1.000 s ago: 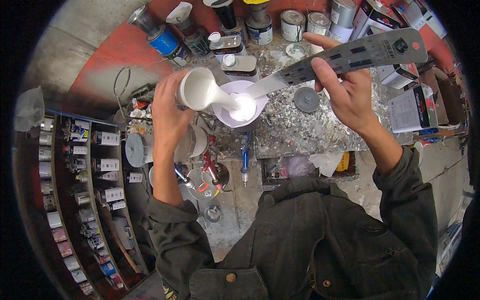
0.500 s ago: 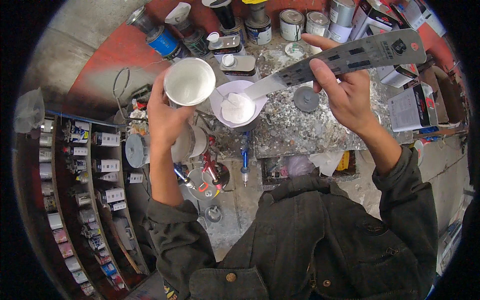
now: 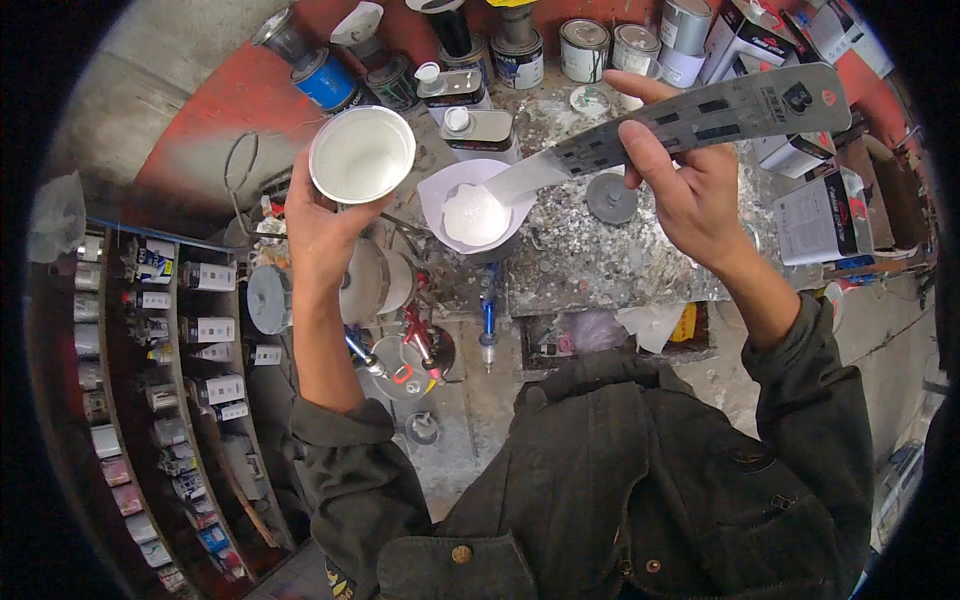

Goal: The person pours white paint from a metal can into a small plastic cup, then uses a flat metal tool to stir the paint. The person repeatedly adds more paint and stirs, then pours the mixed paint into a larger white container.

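My left hand is wrapped round a white cup whose inside is coated whitish. It is up to the left of a paper cone strainer, apart from it. Pale white liquid lies in the strainer, which sits in a dark holder over the bench edge. Between thumb and fingers, my right hand pinches a long flat metal mixing stick with dark markings. Its lower left end reaches into the strainer at the liquid; whether it touches the paper cannot be told.
Two metal bottles with white caps stand just behind the strainer. Several paint cans line the back of the stained bench. A grey lid lies right of the strainer. Spray guns hang at the front edge; shelves stand left.
My left hand has drawn the cup a little left and away from the strainer. A thin stream from the cup's rim is gone. The mixing stick has barely moved.
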A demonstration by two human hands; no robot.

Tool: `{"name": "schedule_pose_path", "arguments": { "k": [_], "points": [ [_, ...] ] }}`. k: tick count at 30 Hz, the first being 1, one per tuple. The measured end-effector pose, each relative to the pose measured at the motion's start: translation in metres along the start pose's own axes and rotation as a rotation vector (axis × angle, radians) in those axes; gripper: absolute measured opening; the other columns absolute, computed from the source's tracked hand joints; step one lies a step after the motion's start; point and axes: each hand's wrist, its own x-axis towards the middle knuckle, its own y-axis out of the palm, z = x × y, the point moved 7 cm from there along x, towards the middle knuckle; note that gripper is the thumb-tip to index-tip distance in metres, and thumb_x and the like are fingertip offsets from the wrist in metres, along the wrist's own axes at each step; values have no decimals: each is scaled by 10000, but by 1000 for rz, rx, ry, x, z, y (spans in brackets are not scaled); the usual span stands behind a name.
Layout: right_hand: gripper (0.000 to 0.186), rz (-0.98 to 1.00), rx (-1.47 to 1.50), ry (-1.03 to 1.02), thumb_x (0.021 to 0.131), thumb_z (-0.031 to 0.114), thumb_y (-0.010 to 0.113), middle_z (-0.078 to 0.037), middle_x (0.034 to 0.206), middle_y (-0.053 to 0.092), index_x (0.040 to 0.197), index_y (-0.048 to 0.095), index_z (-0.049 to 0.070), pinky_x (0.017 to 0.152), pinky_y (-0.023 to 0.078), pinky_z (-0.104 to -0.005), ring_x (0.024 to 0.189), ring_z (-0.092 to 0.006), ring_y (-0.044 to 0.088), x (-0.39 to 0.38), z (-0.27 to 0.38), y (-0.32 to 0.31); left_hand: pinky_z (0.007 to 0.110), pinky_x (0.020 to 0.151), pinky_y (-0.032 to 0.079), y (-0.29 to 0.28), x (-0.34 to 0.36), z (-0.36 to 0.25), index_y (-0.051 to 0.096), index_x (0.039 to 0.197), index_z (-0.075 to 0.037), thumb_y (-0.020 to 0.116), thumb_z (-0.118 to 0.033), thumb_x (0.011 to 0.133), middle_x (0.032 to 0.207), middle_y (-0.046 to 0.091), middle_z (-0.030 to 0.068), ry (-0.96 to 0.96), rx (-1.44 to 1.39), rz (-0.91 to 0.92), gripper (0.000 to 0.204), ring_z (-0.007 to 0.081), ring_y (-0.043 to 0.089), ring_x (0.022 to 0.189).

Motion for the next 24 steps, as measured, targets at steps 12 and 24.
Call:
{"name": "schedule_pose_path", "arguments": {
  "k": [12, 24],
  "points": [
    [219, 2, -2, -1, 1006, 151, 625, -21, 898, 729, 1146, 728, 18, 592, 440, -287, 609, -81, 549, -1, 0, 3, 363, 1058, 486, -4, -1, 9, 541, 1410, -38, 878, 55, 653, 1328, 654, 88, 37, 37, 11, 834, 207, 634, 1210],
    [256, -5, 3, 17, 999, 143, 632, -12, 770, 661, 1210, 714, 25, 588, 430, -288, 607, -81, 534, -3, -2, 2, 356, 1028, 492, 7, -6, 15, 610, 1335, -93, 836, -8, 654, 1293, 678, 93, 129, 409, 34, 723, 240, 660, 1166]
  ]
}}
